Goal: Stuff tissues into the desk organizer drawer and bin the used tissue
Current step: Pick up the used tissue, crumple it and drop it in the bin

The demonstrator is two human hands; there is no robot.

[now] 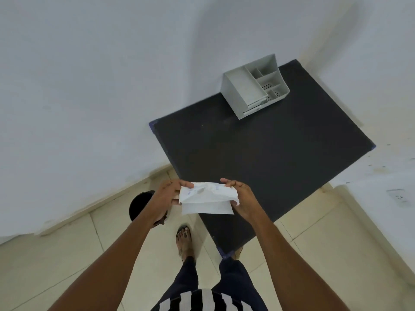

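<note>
A white tissue pack (207,198) with faint blue print is held between both hands above the near-left edge of the black table (265,158). My left hand (167,198) grips its left end, and my right hand (241,198) pinches its right end. A flat white tissue hangs from the pack's lower side. The grey desk organizer (253,86) stands at the table's far corner, with open top compartments and drawers at its front. A black round bin (140,205) sits on the floor to the left, partly hidden behind my left hand and forearm.
White walls meet in a corner behind the table. Beige floor tiles surround it. My foot in a sandal (184,239) stands near the table's near corner. A wall socket (398,196) is low on the right wall.
</note>
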